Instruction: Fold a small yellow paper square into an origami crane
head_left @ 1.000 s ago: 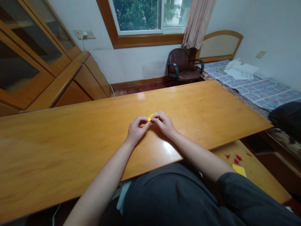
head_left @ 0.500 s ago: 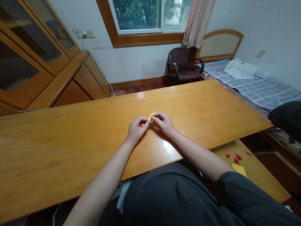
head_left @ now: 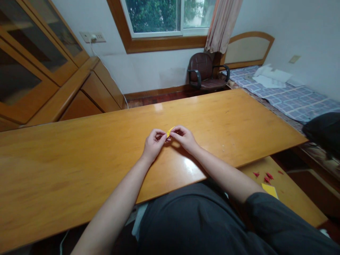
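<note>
Dark grey cloth, a short-sleeved shirt, filled the nearest part of the view, with two bare forearms reaching forward from it. Near the right sleeve, a wooden board bore a yellow sheet and, just beyond that, several small pointed red pieces, too small for their exact form to be told. Ahead stretched a long, glossy wooden table, and over its middle the person's hands met. The left hand pinched a small piece of yellow paper between thumb and forefinger; the right hand gripped its other side in the same way, so that the paper sat between the two sets of fingertips, its folds mostly hidden. Off to the right lay a black bag-like bundle, and past it a bed with a plaid cover, white papers and a wood-framed headboard. To the left stood a glass-doored wooden cabinet. Beyond the table's far edge was a maroon armchair, then a pink curtain beside a wood-framed window, with green foliage outside.
</note>
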The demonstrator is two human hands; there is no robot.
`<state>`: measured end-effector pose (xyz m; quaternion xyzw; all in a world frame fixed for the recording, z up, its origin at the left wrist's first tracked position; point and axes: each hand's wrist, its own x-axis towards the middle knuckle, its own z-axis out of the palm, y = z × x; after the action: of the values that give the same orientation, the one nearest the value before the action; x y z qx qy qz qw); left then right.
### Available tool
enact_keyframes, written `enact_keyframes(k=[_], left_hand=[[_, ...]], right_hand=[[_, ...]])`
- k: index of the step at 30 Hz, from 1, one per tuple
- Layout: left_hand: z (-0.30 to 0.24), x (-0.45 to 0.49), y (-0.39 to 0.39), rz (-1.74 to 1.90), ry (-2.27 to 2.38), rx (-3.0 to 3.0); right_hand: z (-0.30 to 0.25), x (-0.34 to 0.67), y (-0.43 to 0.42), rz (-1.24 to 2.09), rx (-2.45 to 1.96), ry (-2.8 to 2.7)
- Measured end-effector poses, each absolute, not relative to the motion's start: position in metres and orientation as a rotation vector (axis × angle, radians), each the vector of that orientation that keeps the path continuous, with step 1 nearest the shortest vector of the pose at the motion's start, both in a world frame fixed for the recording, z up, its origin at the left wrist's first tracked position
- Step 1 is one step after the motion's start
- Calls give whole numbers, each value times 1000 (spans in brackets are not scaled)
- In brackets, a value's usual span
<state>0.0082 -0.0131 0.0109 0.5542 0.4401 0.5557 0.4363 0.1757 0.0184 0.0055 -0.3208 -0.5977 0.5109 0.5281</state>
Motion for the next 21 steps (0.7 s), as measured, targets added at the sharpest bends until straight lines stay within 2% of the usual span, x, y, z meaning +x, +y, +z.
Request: enact_keyframes(k=[21], left_hand=[[14,8,-12,1255,1030,1290]], right_hand=[[7,175,18,1397,-738,-1308]])
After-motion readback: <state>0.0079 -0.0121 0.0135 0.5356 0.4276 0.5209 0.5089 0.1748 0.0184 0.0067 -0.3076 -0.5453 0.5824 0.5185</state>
